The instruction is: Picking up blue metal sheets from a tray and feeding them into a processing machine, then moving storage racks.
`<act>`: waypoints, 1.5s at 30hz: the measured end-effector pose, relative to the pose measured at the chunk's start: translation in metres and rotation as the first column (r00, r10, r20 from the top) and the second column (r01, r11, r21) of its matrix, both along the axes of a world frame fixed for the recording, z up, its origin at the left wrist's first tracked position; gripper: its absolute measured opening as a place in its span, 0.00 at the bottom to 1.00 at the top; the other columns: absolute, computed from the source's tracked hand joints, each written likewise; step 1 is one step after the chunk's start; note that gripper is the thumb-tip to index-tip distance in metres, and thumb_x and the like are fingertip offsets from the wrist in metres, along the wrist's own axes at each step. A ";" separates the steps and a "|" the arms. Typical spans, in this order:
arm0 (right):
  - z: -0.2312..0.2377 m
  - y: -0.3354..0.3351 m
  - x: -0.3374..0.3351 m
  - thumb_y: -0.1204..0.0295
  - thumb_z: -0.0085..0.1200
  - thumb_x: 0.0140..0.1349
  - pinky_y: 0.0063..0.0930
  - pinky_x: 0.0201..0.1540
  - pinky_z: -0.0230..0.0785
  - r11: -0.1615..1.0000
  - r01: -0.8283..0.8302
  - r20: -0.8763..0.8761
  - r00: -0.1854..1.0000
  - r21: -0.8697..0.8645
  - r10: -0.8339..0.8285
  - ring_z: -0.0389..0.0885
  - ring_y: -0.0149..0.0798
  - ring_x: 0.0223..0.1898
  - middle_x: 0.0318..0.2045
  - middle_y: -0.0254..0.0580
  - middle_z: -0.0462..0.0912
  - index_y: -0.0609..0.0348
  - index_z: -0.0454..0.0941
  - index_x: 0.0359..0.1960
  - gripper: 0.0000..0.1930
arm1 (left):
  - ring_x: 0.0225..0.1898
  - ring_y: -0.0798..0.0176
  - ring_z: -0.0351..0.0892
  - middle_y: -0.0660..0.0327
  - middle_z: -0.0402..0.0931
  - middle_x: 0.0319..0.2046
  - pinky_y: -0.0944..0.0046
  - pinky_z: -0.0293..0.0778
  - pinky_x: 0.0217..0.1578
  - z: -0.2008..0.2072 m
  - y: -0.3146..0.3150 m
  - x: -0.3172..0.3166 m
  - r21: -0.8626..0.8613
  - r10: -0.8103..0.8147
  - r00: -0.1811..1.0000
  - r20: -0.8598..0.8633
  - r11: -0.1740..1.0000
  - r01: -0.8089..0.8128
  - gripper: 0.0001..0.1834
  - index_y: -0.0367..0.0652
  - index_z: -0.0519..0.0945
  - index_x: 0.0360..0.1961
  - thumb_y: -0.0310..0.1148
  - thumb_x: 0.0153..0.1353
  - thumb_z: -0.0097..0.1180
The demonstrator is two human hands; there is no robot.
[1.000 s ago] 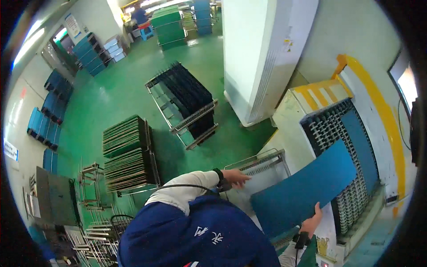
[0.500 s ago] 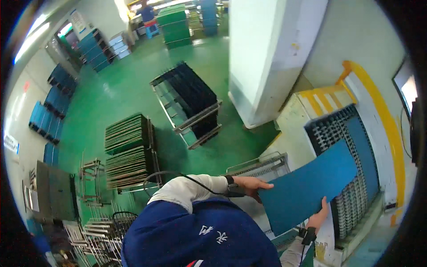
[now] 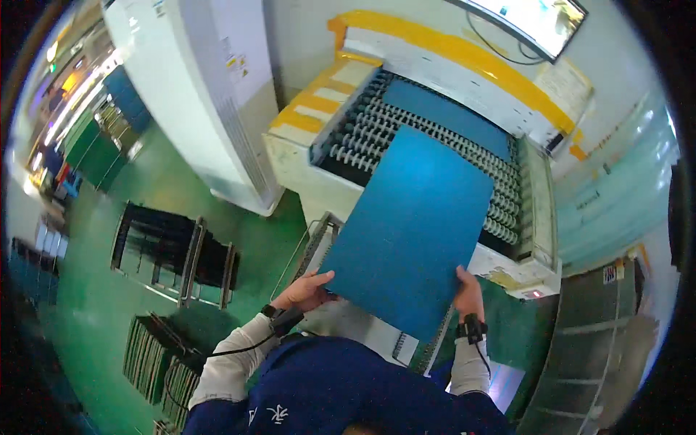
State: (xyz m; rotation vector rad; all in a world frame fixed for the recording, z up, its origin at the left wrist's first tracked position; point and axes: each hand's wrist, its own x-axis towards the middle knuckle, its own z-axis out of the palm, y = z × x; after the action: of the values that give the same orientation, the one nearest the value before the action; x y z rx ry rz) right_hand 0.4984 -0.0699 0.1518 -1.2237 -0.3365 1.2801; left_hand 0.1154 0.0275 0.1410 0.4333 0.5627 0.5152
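Note:
A flat blue panel is held out in front of me, its far end over the grey rollers of a conveyor. My left hand grips its near left corner, thumb on top and fingers hidden beneath. At the right edge, my right hand holds the panel with the thumb showing above it. I cannot tell whether the panel's far end touches the rollers. A second blue panel lies on the rollers along the far side.
Beneath the held panel stands a rack with slotted rails. A white pillar rises left of the conveyor's taped end. On the floor at left is a metal rack of dark panels. A grey cabinet stands at right.
My view has swung right toward the conveyor. The held panel, earlier seen at a slant, now points away from me over the rollers; both hands still hold it.

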 end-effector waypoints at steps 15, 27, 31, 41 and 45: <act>-0.001 -0.056 0.013 0.66 0.56 0.58 0.32 0.42 0.73 0.928 0.342 0.077 0.940 -0.149 -0.334 0.79 0.37 0.37 0.36 0.38 0.79 0.60 0.74 0.43 0.14 | 0.42 0.61 0.75 0.60 0.74 0.46 0.58 0.72 0.42 -0.006 0.057 0.034 0.073 0.036 0.999 0.021 0.997 -0.037 0.17 0.45 0.68 0.52 0.40 0.66 0.48; -0.009 -0.064 0.009 0.72 0.53 0.57 0.33 0.41 0.73 0.961 0.277 -0.114 0.955 0.012 -0.274 0.78 0.36 0.39 0.40 0.38 0.78 0.59 0.71 0.48 0.16 | 0.41 0.63 0.74 0.61 0.75 0.44 0.59 0.73 0.41 0.007 0.066 0.036 0.087 0.058 0.998 -0.003 0.995 -0.058 0.16 0.45 0.69 0.51 0.41 0.66 0.47; -0.009 -0.058 0.018 0.73 0.53 0.57 0.31 0.38 0.73 0.971 0.237 -0.055 0.970 0.004 -0.237 0.78 0.35 0.35 0.38 0.38 0.79 0.60 0.71 0.47 0.16 | 0.41 0.63 0.74 0.61 0.75 0.43 0.59 0.73 0.40 0.004 0.071 0.048 0.076 0.051 0.999 -0.014 0.996 -0.050 0.16 0.45 0.70 0.51 0.40 0.66 0.48; -0.010 -0.026 0.045 0.73 0.53 0.58 0.34 0.42 0.74 0.977 0.208 -0.108 0.973 0.041 -0.203 0.79 0.38 0.38 0.39 0.41 0.79 0.63 0.72 0.47 0.15 | 0.42 0.63 0.75 0.62 0.75 0.45 0.59 0.73 0.41 -0.001 0.088 0.059 0.070 0.043 0.999 -0.004 0.997 -0.043 0.15 0.46 0.70 0.50 0.39 0.65 0.49; -0.003 -0.021 0.048 0.73 0.53 0.58 0.34 0.46 0.72 0.985 0.169 -0.117 0.979 0.027 -0.165 0.78 0.39 0.40 0.41 0.42 0.78 0.64 0.71 0.49 0.17 | 0.42 0.63 0.75 0.62 0.75 0.45 0.60 0.73 0.41 0.000 0.092 0.063 0.078 0.025 1.000 -0.014 0.997 -0.024 0.15 0.46 0.70 0.50 0.39 0.66 0.48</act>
State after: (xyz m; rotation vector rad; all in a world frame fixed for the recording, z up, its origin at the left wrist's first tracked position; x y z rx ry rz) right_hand 0.5468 -0.0912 0.1488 -1.1181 -0.1698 1.1879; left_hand 0.1788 0.1191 0.1407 0.5051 0.5645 0.5589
